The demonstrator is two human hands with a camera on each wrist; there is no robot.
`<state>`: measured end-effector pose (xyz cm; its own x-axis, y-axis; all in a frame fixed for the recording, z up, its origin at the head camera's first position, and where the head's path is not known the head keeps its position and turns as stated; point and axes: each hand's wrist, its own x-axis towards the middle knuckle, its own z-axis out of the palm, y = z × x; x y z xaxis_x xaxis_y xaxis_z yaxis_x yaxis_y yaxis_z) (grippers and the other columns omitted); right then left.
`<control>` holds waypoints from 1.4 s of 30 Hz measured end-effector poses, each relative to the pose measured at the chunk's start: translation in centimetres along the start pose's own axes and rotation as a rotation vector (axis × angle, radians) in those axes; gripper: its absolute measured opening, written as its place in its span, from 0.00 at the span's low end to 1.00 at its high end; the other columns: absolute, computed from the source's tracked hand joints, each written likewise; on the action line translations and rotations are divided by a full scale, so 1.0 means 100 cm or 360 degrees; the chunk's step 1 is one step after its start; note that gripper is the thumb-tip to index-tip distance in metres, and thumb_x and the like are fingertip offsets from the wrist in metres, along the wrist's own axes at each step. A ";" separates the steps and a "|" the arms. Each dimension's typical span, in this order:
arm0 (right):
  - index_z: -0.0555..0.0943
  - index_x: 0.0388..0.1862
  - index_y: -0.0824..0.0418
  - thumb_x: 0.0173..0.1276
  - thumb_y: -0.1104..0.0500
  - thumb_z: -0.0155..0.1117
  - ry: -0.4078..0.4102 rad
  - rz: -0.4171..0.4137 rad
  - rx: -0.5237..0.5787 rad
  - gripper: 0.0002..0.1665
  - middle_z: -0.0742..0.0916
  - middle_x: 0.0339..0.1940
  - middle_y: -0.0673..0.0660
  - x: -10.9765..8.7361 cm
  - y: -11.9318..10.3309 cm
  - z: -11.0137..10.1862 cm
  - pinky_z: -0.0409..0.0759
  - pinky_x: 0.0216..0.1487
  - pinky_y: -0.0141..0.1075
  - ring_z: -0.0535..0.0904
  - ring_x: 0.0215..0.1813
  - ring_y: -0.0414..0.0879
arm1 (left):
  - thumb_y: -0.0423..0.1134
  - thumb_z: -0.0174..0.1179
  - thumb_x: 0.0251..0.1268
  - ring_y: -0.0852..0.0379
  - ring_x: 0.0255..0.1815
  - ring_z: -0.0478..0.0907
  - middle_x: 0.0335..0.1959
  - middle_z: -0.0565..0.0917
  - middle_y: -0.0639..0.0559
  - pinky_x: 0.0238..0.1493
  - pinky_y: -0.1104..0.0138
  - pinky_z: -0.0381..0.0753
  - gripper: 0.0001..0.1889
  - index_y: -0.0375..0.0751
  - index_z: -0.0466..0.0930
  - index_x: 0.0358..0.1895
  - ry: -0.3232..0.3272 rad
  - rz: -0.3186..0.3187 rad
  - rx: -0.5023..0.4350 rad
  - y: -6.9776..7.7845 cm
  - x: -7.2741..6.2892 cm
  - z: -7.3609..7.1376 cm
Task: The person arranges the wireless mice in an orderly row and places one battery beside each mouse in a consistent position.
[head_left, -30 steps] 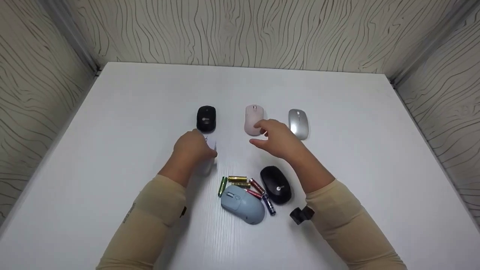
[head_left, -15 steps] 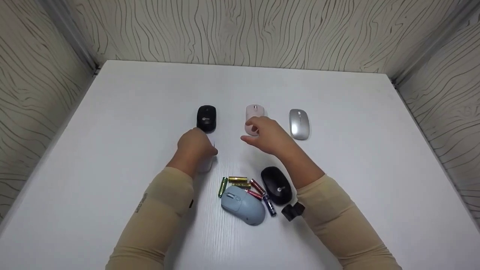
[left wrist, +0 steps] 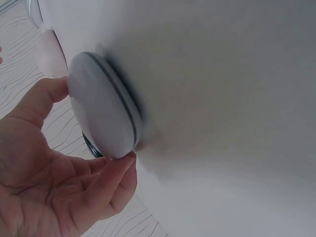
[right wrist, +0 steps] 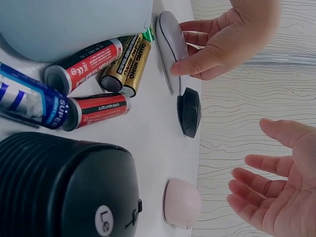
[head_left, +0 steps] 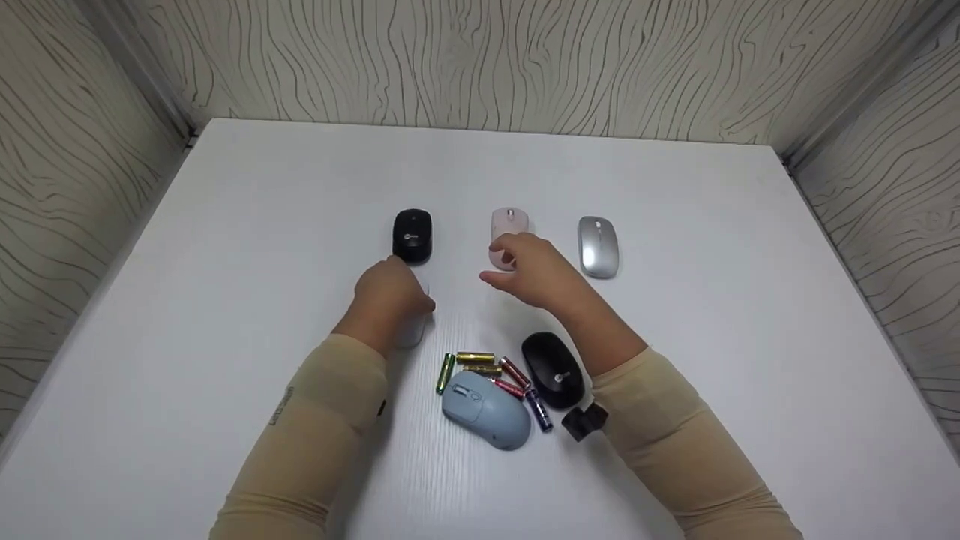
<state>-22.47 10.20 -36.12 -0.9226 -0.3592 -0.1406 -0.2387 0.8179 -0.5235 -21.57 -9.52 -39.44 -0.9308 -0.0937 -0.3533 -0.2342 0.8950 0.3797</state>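
My left hand (head_left: 386, 296) grips a white mouse (left wrist: 101, 106) by its sides, thumb on one side and fingers on the other. In the head view the hand covers most of that mouse, and only its rear end (head_left: 410, 334) shows clearly. It lies at the tabletop, just in front of a small black mouse (head_left: 412, 236). My right hand (head_left: 536, 270) hovers with nothing in it, its fingers spread and loosely bent. From the head view it partly hides a pink mouse (head_left: 510, 220); in the right wrist view, the hand (right wrist: 276, 182) is apart from the pink mouse (right wrist: 182, 202).
A silver mouse (head_left: 598, 247) lies right of the pink one. Nearer me are a blue-grey mouse (head_left: 487, 411), a larger black mouse (head_left: 553, 371) and several batteries, among them a green one (head_left: 445, 373) and a blue one (head_left: 538, 409). Patterned panels (head_left: 480, 67) surround the white table (head_left: 225, 225).
My right hand has shifted a little left over the pink mouse, then stayed still. The left hand has moved slightly right, keeping its grip on the white mouse.
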 end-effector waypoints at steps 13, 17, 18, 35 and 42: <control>0.73 0.55 0.60 0.61 0.48 0.63 -0.0008 0.0046 0.0021 0.27 0.80 0.49 0.60 0.000 0.000 0.000 0.74 0.50 0.45 0.75 0.52 0.52 | 0.45 0.68 0.45 0.42 0.57 0.69 0.58 0.71 0.34 0.60 0.56 0.66 0.45 0.25 0.58 0.64 -0.0048 -0.0054 -0.0048 0.000 0.000 -0.003; 0.73 0.56 0.60 0.61 0.48 0.62 -0.0002 0.0034 0.0014 0.27 0.80 0.49 0.60 0.000 0.001 0.000 0.74 0.50 0.45 0.75 0.52 0.52 | 0.47 0.67 0.46 0.42 0.59 0.68 0.60 0.68 0.34 0.61 0.56 0.65 0.45 0.26 0.56 0.65 -0.0073 -0.0064 -0.0039 0.000 0.000 -0.007; 0.73 0.56 0.60 0.61 0.48 0.62 0.0000 0.0031 0.0014 0.27 0.80 0.49 0.60 0.000 0.001 0.000 0.74 0.50 0.45 0.75 0.52 0.53 | 0.47 0.67 0.47 0.42 0.59 0.67 0.60 0.68 0.34 0.61 0.55 0.65 0.45 0.26 0.56 0.65 -0.0082 -0.0055 -0.0026 0.000 0.000 -0.008; 0.72 0.57 0.63 0.61 0.48 0.61 0.0021 0.0014 -0.0008 0.29 0.79 0.49 0.62 -0.010 0.008 -0.010 0.73 0.49 0.45 0.74 0.51 0.54 | 0.51 0.60 0.54 0.42 0.63 0.63 0.63 0.65 0.34 0.62 0.55 0.63 0.44 0.26 0.53 0.66 -0.0092 0.0119 0.0022 0.000 -0.011 -0.030; 0.72 0.56 0.62 0.61 0.48 0.62 0.0038 0.0008 -0.0043 0.28 0.79 0.47 0.63 -0.017 0.012 -0.014 0.74 0.47 0.45 0.74 0.49 0.53 | 0.52 0.59 0.55 0.43 0.63 0.64 0.62 0.66 0.34 0.60 0.54 0.65 0.42 0.29 0.55 0.67 -0.0065 0.0177 0.0030 0.002 -0.016 -0.033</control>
<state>-21.62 12.37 -35.34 -0.9307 -0.3445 -0.1232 -0.2417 0.8317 -0.4998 -21.05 -10.61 -35.93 -0.9385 0.0242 -0.3443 -0.1243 0.9070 0.4025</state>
